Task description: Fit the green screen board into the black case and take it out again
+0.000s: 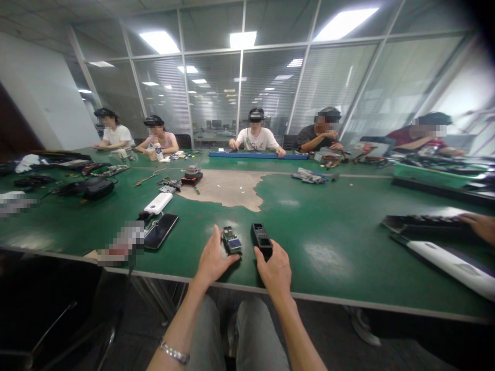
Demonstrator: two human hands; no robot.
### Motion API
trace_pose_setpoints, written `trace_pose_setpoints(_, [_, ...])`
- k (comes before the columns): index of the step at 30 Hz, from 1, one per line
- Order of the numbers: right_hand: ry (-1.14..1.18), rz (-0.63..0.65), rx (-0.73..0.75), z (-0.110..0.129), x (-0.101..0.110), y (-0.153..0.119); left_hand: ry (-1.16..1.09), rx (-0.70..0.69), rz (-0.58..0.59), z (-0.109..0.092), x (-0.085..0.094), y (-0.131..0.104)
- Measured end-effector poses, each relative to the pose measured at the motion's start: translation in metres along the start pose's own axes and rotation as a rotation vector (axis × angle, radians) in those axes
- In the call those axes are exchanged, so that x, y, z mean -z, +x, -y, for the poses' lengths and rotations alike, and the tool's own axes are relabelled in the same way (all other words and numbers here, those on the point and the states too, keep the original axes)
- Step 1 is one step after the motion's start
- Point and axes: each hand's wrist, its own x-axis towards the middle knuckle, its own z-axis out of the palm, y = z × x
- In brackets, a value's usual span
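Observation:
My left hand [214, 260] curls around a small green circuit board [232, 241] with a little bluish screen. The fingers lie along its left side and the thumb reaches across its near end. Beside it, my right hand [275, 268] is closed on the near end of a narrow black plastic casing [261, 234] with rectangular openings. Board and casing are a short gap apart, close to the table's near edge. The palm side of my right hand hides part of the casing.
On the green table [332, 221], a black phone [161, 232] and a white power bank [158, 203] lie to the left. At right are a long white device [452, 265] and another person's hand [479, 226]. Several people sit across. A red-and-black device [192, 176] stands farther back.

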Motion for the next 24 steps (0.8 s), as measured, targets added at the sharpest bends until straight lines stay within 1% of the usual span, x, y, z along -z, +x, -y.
trace_pose_setpoints(5, [-0.064,-0.017,-0.007,-0.0007,-0.0025,-0.0021,0.001,-0.011,0.01,0.0002,0.001,-0.0008])
trace_pose_setpoints(10, [-0.037,-0.004,0.006,-0.0027,-0.0023,-0.0026,0.023,-0.002,0.02,0.001,0.0003,-0.0002])
trace_pose_setpoints(16, [-0.037,-0.001,-0.031,-0.0023,-0.0016,-0.0024,0.075,-0.003,0.034,0.0007,-0.0008,0.0009])
trace_pose_setpoints(20, [-0.052,0.006,-0.053,-0.0001,-0.0004,-0.0017,0.072,-0.018,0.03,0.0036,-0.0021,0.0007])
trace_pose_setpoints(24, [-0.049,0.017,-0.038,0.0005,0.0015,-0.002,0.063,-0.022,0.028,0.0054,-0.0025,0.0001])
